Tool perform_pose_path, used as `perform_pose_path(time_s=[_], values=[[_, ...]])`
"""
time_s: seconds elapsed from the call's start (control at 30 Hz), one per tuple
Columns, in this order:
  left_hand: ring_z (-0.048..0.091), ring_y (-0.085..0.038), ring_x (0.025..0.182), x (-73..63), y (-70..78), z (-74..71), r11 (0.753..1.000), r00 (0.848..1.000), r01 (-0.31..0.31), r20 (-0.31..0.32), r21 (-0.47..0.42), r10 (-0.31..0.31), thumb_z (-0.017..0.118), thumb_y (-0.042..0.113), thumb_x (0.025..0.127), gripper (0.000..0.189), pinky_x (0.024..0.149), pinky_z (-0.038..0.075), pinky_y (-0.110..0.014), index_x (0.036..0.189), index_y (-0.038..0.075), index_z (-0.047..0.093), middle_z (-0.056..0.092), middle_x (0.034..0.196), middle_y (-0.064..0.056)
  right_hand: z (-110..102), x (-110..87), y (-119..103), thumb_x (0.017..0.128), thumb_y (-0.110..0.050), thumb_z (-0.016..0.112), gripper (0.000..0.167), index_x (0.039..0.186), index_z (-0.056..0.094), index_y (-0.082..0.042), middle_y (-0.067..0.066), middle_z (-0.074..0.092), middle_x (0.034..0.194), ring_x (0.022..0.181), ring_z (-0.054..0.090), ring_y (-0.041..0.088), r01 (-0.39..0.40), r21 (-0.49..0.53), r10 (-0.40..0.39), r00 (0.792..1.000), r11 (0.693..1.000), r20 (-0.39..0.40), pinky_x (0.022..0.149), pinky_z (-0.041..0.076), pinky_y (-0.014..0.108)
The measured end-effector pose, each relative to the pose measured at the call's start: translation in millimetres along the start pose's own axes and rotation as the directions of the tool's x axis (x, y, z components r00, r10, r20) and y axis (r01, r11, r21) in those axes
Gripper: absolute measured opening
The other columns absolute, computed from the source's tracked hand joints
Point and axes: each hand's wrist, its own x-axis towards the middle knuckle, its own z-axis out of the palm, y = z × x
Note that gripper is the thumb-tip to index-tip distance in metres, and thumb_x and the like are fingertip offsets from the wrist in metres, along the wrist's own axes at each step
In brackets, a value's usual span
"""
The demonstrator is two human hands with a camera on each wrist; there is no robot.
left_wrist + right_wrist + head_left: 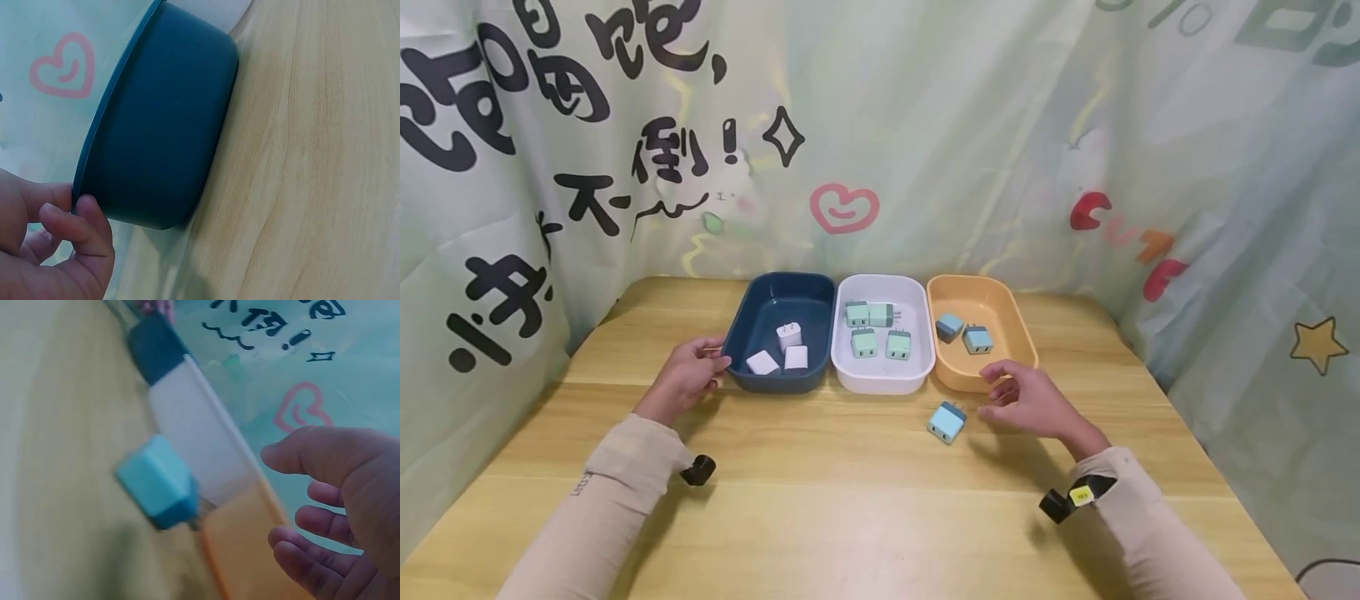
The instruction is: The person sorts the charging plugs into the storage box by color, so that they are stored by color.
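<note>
My left hand [688, 372] pinches the rim of the dark blue tray [778, 383] at its near left corner; the left wrist view shows thumb and finger [92, 215] on either side of the edge. Three white charger plugs [788, 335] lie in that tray. My right hand [1026, 398] is held loosely spread by the near right corner of the orange tray [958, 379], holding nothing. Just left of its fingertips, a light blue charger plug [947, 422] lies on the table, prongs toward the trays. Two similar blue plugs [977, 339] sit inside the orange tray.
Between the other two trays stands a white tray [883, 383] with several mint green charger plugs [864, 342]. All three stand side by side at the back of the wooden table [820, 517]. A printed curtain [925, 150] hangs behind and along both sides.
</note>
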Motion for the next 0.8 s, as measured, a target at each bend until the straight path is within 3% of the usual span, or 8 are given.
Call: perform_pose_path(time_s=[0.13,0.47,0.8], values=[[0.052,-0.016,0.081,-2.0,-1.5,-0.9,1.0,1.0,0.016,-0.005,0.008,-0.016,0.049,0.003,0.1,0.053,0.056,0.043,-0.022,0.15,0.003,0.032,0.041,0.119,-0.01,16,-5.3,2,0.072,-0.008,0.084,0.049,0.112,0.059,0.008,0.022,0.06,0.103,0.081,0.065,0.029,-0.005,-0.013,0.005,0.999,1.0,0.035,0.071,0.056,0.033],[0.051,-0.015,0.078,-1.9,-1.2,0.1,1.0,1.0,0.011,-0.012,0.009,-0.011,0.05,0.003,0.099,0.052,0.056,0.043,-0.022,0.149,0.001,0.033,0.042,0.115,-0.01,44,-6.3,3,0.072,-0.023,0.087,0.053,0.109,0.059,0.002,0.007,0.061,0.097,0.074,0.062,0.014,-0.024,-0.076,0.034,0.99,0.997,0.133,0.064,0.054,0.027],[0.052,-0.016,0.078,-0.9,-2.0,-0.5,1.0,1.0,0.006,-0.02,0.011,-0.006,0.05,0.002,0.099,0.052,0.055,0.043,-0.022,0.148,0.002,0.034,0.042,0.116,-0.01,56,0.1,-3,0.067,-0.035,0.09,0.061,0.109,0.062,0.0,-0.002,0.059,0.085,0.07,0.052,0.011,-0.02,-0.252,0.047,0.994,0.968,0.1,0.06,0.047,0.025]])
